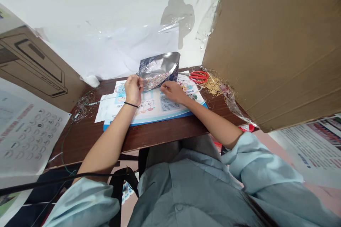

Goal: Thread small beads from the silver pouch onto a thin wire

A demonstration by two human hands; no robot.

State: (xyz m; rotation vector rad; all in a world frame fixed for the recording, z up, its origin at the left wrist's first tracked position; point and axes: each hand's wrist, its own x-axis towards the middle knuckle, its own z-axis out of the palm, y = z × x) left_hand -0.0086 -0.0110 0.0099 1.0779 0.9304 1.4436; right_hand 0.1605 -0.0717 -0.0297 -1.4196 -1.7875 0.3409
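Holding a crinkled foil pouch (pixel 160 67) of colored beads (pixel 156 81), hands (pixel 132 90) (pixel 173 92) clamped either side

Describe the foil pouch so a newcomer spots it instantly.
On the dark wooden desk, find the printed sheet. At its far edge, between the left hand and right hand, stands a foil pouch, its silver lining folded open on tiny multicoloured beads.

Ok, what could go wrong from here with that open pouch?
The foil pouch sits tilted with its mouth open, the left hand and right hand at it, so the beads could spill onto the printed sheet. The red-handled scissors lie close by; their blades might snag the foil.
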